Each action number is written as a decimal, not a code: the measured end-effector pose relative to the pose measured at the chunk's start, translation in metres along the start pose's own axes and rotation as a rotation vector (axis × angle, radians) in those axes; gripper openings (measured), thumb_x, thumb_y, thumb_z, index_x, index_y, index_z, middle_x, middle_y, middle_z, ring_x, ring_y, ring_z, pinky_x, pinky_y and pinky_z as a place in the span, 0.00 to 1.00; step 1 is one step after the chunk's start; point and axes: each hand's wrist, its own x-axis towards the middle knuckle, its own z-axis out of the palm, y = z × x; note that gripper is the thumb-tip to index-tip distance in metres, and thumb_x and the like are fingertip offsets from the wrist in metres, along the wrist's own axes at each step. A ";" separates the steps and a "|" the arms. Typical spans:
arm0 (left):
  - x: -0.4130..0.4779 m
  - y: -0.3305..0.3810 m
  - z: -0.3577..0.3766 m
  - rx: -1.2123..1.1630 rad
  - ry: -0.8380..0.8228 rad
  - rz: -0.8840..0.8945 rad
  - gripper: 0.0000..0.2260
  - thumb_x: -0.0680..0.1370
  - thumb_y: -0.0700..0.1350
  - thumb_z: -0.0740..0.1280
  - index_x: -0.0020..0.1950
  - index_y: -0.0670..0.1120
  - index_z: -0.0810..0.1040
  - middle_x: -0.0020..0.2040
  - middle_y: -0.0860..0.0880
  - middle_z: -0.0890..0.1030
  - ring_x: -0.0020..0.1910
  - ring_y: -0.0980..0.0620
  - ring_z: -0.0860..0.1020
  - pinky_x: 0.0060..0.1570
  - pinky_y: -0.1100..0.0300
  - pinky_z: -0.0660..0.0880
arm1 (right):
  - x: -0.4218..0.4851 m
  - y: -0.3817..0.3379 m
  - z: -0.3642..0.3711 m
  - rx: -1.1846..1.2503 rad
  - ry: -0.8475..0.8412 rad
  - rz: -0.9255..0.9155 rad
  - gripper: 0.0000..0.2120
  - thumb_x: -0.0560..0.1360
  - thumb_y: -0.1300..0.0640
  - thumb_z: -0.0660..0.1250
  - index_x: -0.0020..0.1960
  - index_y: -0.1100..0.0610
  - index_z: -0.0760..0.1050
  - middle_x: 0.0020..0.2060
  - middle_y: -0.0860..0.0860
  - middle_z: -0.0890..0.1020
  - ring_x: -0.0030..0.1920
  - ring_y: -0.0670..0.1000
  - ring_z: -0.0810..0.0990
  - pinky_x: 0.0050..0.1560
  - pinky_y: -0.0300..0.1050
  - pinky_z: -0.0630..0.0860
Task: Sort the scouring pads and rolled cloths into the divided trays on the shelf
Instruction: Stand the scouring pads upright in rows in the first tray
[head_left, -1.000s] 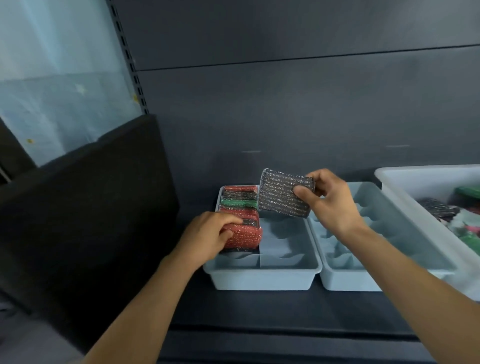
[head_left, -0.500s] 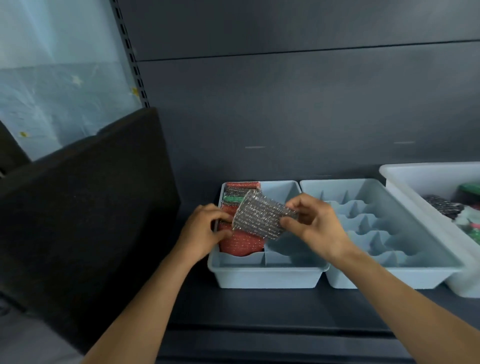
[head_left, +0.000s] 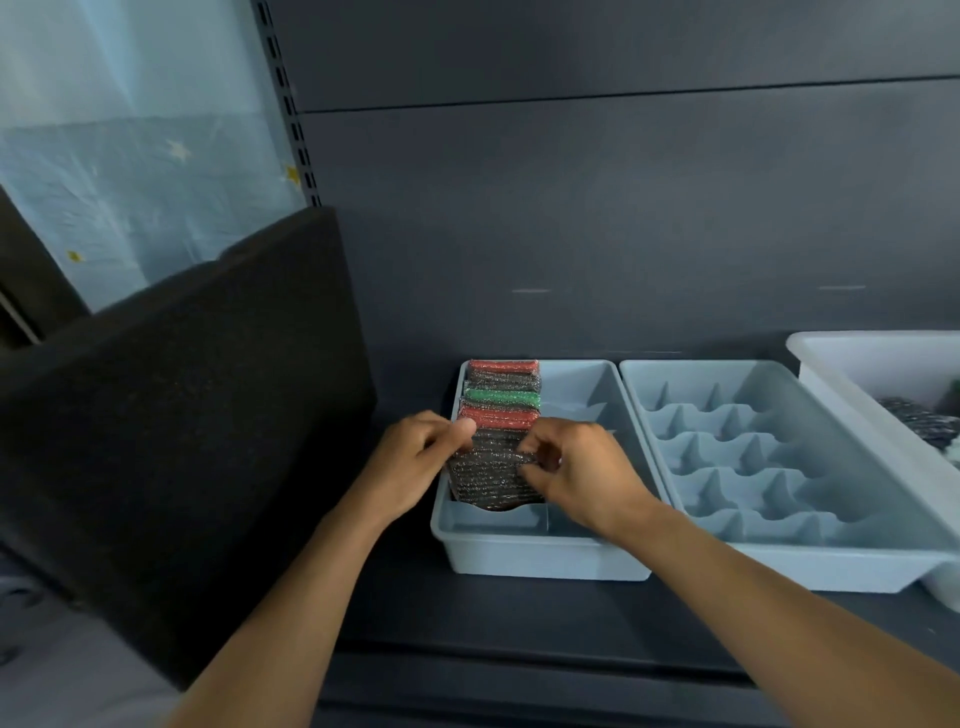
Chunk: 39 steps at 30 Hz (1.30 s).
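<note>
A silver-black scouring pad (head_left: 485, 480) stands at the front of a row of red, green and dark pads (head_left: 501, 400) in the left column of a pale blue divided tray (head_left: 545, 558). My right hand (head_left: 576, 475) pinches the pad's top right edge. The pad's top left edge is held by the curled fingers of my left hand (head_left: 415, 462). To the right stands a second blue tray (head_left: 841, 564) with many small wavy-walled compartments, nothing in them.
A white bin (head_left: 841, 358) at the far right holds more dark pads (head_left: 919, 423). A large black panel (head_left: 182, 415) leans on the left of the shelf. The grey shelf back wall rises behind the trays.
My right hand brought the silver-black pad down from above the tray into the left column, in front of the red pad. My left hand shifted from the red pad onto the new one.
</note>
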 end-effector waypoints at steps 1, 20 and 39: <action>0.000 0.001 0.000 0.013 0.003 0.009 0.23 0.73 0.68 0.63 0.44 0.50 0.85 0.47 0.55 0.81 0.49 0.59 0.80 0.55 0.55 0.76 | 0.001 0.001 0.001 0.010 0.001 0.001 0.05 0.70 0.59 0.72 0.44 0.51 0.78 0.37 0.47 0.81 0.39 0.50 0.79 0.43 0.46 0.78; 0.011 0.078 0.051 0.299 0.063 0.217 0.05 0.77 0.47 0.70 0.51 0.50 0.83 0.50 0.56 0.80 0.51 0.59 0.75 0.53 0.66 0.69 | -0.025 0.062 -0.085 -0.016 0.045 -0.013 0.08 0.74 0.51 0.71 0.52 0.51 0.80 0.47 0.46 0.78 0.49 0.46 0.75 0.54 0.47 0.74; 0.074 0.281 0.312 0.314 -0.678 0.344 0.22 0.76 0.45 0.72 0.69 0.48 0.74 0.65 0.50 0.79 0.61 0.53 0.77 0.63 0.59 0.71 | -0.116 0.276 -0.311 -0.175 -0.194 0.501 0.11 0.69 0.64 0.74 0.46 0.50 0.83 0.41 0.43 0.83 0.42 0.41 0.80 0.47 0.38 0.71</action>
